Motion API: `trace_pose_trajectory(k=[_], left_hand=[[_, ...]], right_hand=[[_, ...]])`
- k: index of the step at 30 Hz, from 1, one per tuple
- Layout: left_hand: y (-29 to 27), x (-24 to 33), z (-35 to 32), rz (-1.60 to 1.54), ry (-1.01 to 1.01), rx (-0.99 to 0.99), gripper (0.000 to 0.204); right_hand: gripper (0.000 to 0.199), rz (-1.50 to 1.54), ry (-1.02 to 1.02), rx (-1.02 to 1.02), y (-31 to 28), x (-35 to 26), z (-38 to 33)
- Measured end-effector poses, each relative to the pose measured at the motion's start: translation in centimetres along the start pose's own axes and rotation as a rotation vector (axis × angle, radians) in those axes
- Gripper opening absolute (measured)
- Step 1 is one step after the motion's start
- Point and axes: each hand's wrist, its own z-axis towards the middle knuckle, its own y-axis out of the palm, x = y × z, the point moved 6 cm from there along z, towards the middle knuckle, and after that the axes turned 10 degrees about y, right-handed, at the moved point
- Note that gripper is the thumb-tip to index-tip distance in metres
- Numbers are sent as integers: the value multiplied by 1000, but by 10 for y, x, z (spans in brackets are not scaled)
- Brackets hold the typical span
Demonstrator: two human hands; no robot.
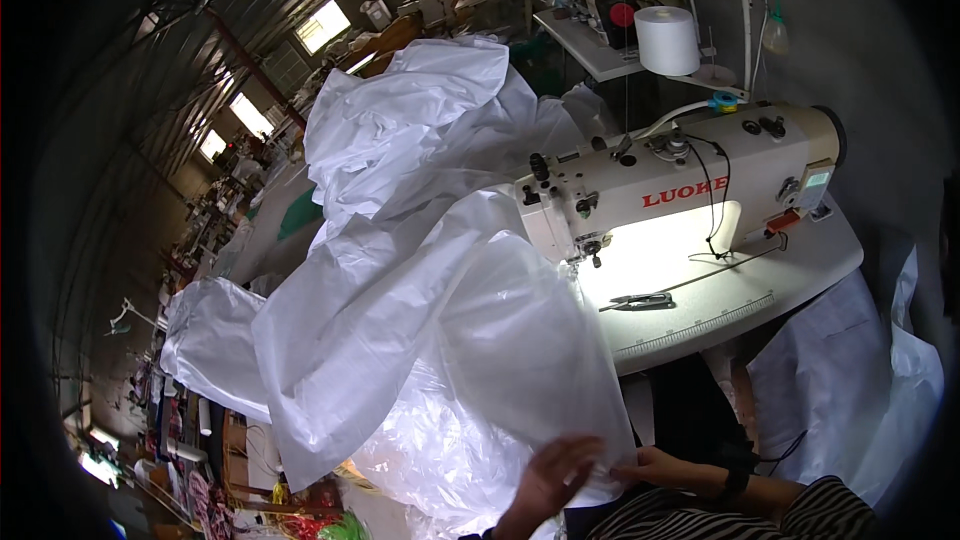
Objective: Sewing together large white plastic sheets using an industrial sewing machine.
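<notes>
A large sheet of translucent white plastic fabric (370, 310) spills in folds over the sewing machine's bed and down toward me. My right hand (655, 467) pinches its near edge between thumb and fingers, below the machine table. Just left of it, my left hand (558, 472) lies against the same sheet, its fingers stretched toward the right and a little blurred. The white sewing machine (690, 180) stands beyond both hands, its lamp lit. Part of the sheet lies at the needle area, where the fabric hides the presser foot.
Thread snips (642, 301) rest on the machine table (700, 325). A big white thread cone (667, 40) stands behind the machine. More white fabric (825, 380) hangs at the right. Colourful cords (215, 505) and bundles lie at the lower left.
</notes>
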Motion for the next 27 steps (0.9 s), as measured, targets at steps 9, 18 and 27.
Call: trace_pose_trajectory(k=[9,18,27], left_hand=[[-80,-137,-190,786,-1153,-182,64],[-2,-52,-94,648,-546,151,69],[106,-12,-20,90,-174,-5,17]], right_hand=[[31,-109,396,73,-22,-23,-45],[30,-594,-252,497,-13,-118,-38],[85,-332,-143,485,-33,-85,-14]])
